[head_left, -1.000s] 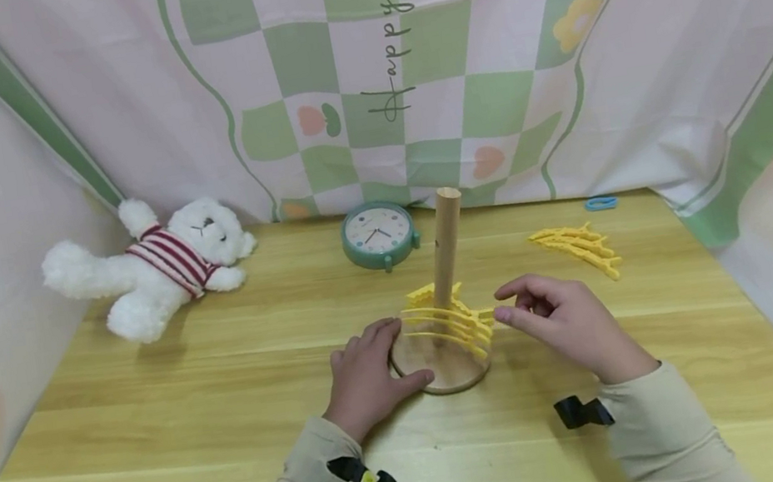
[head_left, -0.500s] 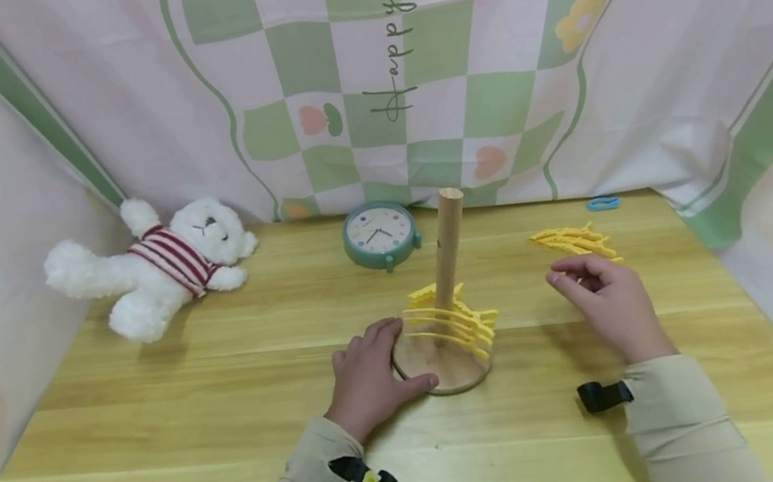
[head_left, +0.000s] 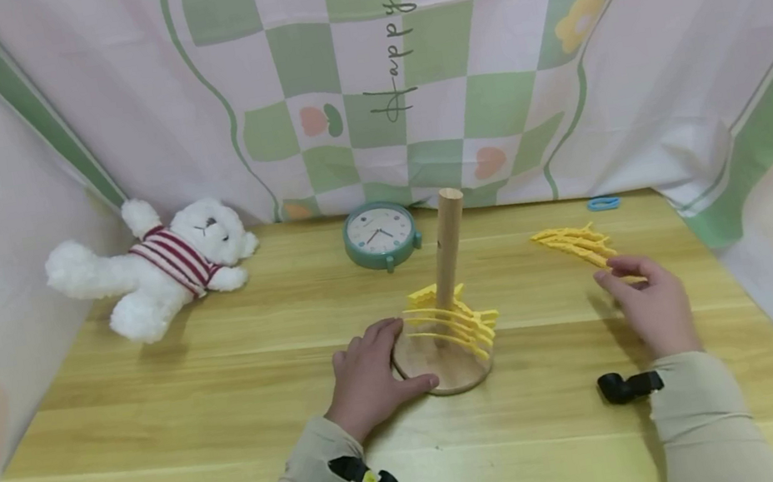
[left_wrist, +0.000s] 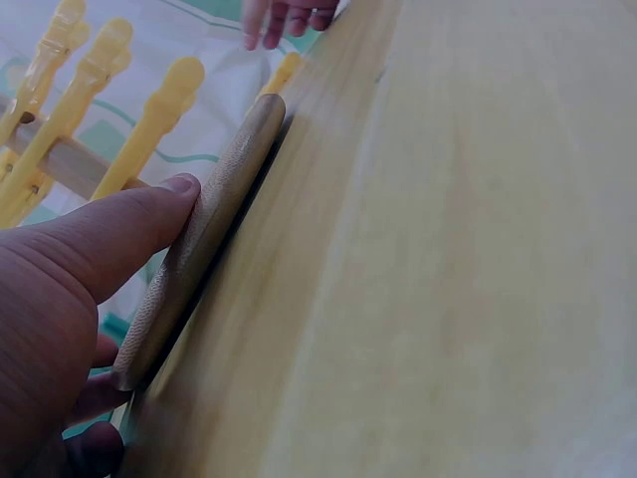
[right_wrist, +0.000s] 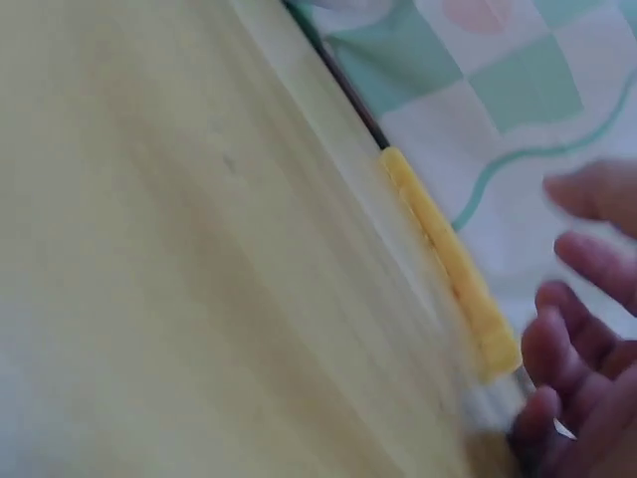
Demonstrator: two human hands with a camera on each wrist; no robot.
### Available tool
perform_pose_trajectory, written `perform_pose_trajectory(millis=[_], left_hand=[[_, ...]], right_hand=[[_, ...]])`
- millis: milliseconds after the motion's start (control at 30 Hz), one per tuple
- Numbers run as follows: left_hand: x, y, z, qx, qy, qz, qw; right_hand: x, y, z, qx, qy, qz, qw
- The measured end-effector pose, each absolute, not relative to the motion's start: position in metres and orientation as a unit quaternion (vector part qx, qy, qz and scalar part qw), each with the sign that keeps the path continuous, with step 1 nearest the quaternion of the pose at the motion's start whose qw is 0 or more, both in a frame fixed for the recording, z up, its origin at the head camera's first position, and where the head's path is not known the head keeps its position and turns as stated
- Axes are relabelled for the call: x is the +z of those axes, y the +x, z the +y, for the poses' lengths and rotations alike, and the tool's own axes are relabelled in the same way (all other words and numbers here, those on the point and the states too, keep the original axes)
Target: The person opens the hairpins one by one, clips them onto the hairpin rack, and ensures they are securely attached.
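A wooden stand has a round base (head_left: 447, 381) and an upright pole (head_left: 449, 239). Several thin, curved yellow plastic pieces (head_left: 477, 334) with knobbed ends sit low around the pole. My left hand (head_left: 372, 378) grips the base's left edge; in the left wrist view its thumb (left_wrist: 119, 229) presses near the rim (left_wrist: 219, 219) while the other fingers reach round the far side. Beside a loose pile of similar yellow pieces (head_left: 572, 241), my right hand (head_left: 654, 308) has loosely bent fingers, thumb and forefinger apart. The right wrist view shows these fingers next to a yellow piece (right_wrist: 448, 259).
Behind the stand lies a teal round clock (head_left: 379, 234). A white plush bear (head_left: 170, 263) in a striped shirt lies at the back left. Near the back right edge is a small blue clip-like object (head_left: 603, 203). A patterned curtain (head_left: 367, 67) closes off the table's (head_left: 161, 445) back.
My right hand has left the yellow pieces on the stand and moved right to the loose pile. The left hand stays at the base.
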State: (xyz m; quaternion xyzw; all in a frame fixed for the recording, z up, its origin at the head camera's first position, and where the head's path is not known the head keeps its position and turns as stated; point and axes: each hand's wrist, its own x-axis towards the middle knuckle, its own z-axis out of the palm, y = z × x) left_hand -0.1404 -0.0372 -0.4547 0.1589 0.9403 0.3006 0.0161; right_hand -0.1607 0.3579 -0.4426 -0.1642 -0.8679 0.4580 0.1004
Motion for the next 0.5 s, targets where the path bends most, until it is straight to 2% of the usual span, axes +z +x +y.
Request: perform_pose_trajectory(millis=[233, 500], left_hand=[[-0.456, -0.141, -0.038, 0.296, 0.157, 0.942, 0.015], [-0.460, -0.143, -0.037, 0.297, 0.155, 0.942, 0.016]], right_hand=[[-0.451, -0.168, 0.378, 0.430, -0.196, -0.877, 0.086], [-0.450, -0.178, 0.391, 0.394, -0.141, -0.907, 0.047]])
